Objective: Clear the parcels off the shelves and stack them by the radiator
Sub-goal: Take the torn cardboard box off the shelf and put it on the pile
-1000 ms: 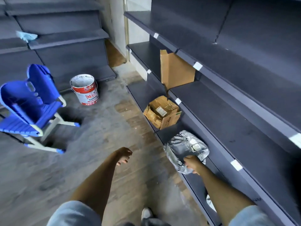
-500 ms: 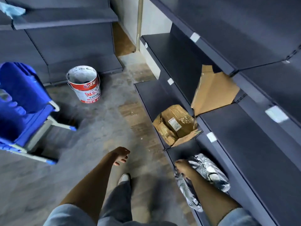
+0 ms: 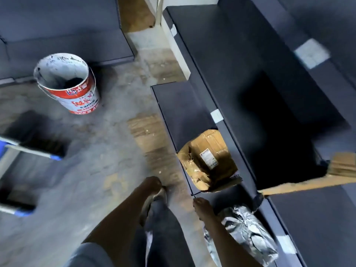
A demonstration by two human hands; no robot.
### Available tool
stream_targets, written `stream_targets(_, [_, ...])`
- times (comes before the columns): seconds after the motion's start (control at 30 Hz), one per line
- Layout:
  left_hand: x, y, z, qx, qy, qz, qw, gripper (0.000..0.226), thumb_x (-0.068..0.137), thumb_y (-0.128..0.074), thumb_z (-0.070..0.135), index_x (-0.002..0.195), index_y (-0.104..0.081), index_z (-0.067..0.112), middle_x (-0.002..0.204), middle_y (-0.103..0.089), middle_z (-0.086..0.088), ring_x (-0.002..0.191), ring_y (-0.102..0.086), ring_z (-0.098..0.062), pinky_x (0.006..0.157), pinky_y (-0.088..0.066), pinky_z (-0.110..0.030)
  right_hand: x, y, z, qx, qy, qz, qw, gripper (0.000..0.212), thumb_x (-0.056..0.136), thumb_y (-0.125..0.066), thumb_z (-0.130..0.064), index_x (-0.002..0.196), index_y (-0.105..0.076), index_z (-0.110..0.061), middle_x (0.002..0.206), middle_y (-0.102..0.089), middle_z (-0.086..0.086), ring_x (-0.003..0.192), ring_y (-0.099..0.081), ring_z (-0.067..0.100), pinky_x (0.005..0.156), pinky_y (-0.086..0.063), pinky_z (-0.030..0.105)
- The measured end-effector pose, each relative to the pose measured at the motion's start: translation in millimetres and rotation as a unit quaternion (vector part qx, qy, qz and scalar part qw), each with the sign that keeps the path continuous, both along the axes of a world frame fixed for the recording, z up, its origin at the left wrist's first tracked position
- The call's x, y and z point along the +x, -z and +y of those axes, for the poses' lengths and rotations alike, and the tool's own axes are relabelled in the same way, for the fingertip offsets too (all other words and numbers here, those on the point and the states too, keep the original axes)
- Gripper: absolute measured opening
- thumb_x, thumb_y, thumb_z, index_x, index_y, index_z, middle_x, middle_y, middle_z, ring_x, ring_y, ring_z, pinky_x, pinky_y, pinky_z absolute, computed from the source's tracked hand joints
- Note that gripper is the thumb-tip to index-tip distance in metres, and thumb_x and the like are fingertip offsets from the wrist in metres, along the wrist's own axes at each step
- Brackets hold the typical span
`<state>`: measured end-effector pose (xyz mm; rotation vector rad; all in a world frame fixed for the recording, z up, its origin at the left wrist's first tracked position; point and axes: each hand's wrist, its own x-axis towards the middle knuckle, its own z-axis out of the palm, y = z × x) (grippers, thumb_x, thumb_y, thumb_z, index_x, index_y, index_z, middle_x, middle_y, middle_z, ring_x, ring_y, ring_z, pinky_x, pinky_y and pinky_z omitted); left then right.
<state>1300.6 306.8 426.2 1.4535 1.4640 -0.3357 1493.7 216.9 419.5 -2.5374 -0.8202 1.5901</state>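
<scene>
Right hand (image 3: 202,206) is resting beside the silver parcel (image 3: 244,234), grip blurred, unreadable; left hand (image 3: 152,185) is hanging loosely curled, holding nothing.

The shelves (image 3: 227,60) were matt dark metal. The brown parcel (image 3: 209,160) was creased cardboard under glossy tape, with a paper label. The silver mailer bag (image 3: 244,234) was crinkled, shiny plastic. The paint bucket (image 3: 67,81) looked glossy-printed, its inside smeared dull white.
</scene>
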Motion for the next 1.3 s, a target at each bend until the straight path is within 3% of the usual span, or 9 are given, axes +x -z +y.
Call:
stream_targets(0.07, [22,30,27,-0.008,0.017,-0.02,1.0,0.038,0.096,-0.045,0.013,0.132,-0.052,0.002,0.135,-0.053,-0.013,0.124,-0.05,-0.021,0.098,-0.034,-0.024,8,36,33,0.07,-0.049,0.002,0.996,0.029,0.083,-0.065,-0.01,0.103,-0.066,0.012,0.109,-0.066,0.027,0.094,-0.068,0.018,0.078,-0.05,0.018])
stream_targets(0.17, [42,91,66,0.008,-0.026,-0.035,0.999,0.035,0.097,-0.041,0.012,0.127,-0.054,0.0,0.109,-0.062,-0.011,0.11,-0.055,-0.021,0.084,-0.038,-0.023,16,91,70,0.034,-0.077,-0.068,0.994,0.041,0.097,-0.048,-0.021,0.13,-0.051,0.002,0.134,-0.054,0.017,0.126,-0.05,0.027,0.099,-0.038,0.026])
stream_targets(0.3, [51,168,110,0.049,-0.012,-0.051,0.997,0.036,0.098,-0.038,0.011,0.131,-0.053,0.006,0.133,-0.056,-0.015,0.122,-0.052,-0.028,0.099,-0.036,-0.028,32,176,120,0.03,-0.111,-0.107,0.988,0.057,0.095,-0.049,-0.032,0.143,-0.034,-0.005,0.147,-0.04,0.014,0.135,-0.039,0.028,0.109,-0.032,0.033])
stream_targets(0.47, [47,281,168,0.076,0.033,-0.037,0.996,0.032,0.097,-0.042,0.012,0.123,-0.06,0.007,0.125,-0.061,-0.014,0.116,-0.056,-0.028,0.096,-0.042,-0.03,46,297,180,0.039,-0.066,-0.148,0.986,0.074,0.091,-0.056,-0.037,0.148,-0.021,-0.003,0.152,-0.031,0.016,0.138,-0.034,0.03,0.112,-0.031,0.039])
stream_targets(0.63, [48,317,201,0.121,0.102,-0.044,0.986,0.032,0.097,-0.037,0.01,0.115,-0.061,0.001,0.117,-0.062,-0.019,0.107,-0.059,-0.03,0.092,-0.047,-0.037,44,340,206,-0.006,-0.002,-0.272,0.962,0.054,0.096,-0.045,-0.03,0.143,-0.032,-0.007,0.146,-0.04,0.018,0.133,-0.039,0.033,0.108,-0.028,0.041])
stream_targets(0.8, [66,272,205,0.123,0.187,-0.059,0.973,0.039,0.094,-0.042,0.014,0.131,-0.052,0.013,0.133,-0.054,-0.012,0.122,-0.051,-0.028,0.103,-0.042,-0.04,30,293,204,0.036,-0.011,-0.287,0.957,0.044,0.094,-0.046,-0.017,0.138,-0.041,-0.01,0.139,-0.047,0.017,0.127,-0.045,0.034,0.1,-0.035,0.039])
stream_targets(1.0, [50,156,202,0.223,0.298,-0.009,0.928,0.069,0.088,-0.052,0.015,0.148,-0.023,0.031,0.155,-0.018,-0.011,0.141,-0.019,-0.034,0.111,-0.028,-0.046,-10,165,177,0.121,-0.111,-0.215,0.963,0.043,0.093,-0.05,-0.016,0.135,-0.048,-0.009,0.14,-0.049,0.016,0.131,-0.043,0.031,0.104,-0.034,0.036])
stream_targets(1.13, [10,80,201,0.215,0.459,0.028,0.862,0.052,0.09,-0.054,0.031,0.14,-0.043,0.029,0.16,-0.003,-0.003,0.147,0.005,-0.03,0.116,-0.002,-0.054,-53,72,150,0.114,-0.191,-0.177,0.959,0.042,0.09,-0.054,-0.014,0.132,-0.051,-0.008,0.132,-0.056,0.018,0.123,-0.05,0.036,0.099,-0.037,0.038])
stream_targets(1.3, [-51,10,164,0.187,0.576,0.045,0.794,0.037,0.079,-0.064,0.03,0.114,-0.066,0.018,0.14,-0.043,-0.003,0.136,-0.031,-0.027,0.108,-0.03,-0.043,-112,-11,125,0.02,-0.195,-0.16,0.967,0.05,0.092,-0.051,-0.018,0.14,-0.04,-0.014,0.142,-0.046,0.011,0.129,-0.046,0.029,0.099,-0.04,0.034])
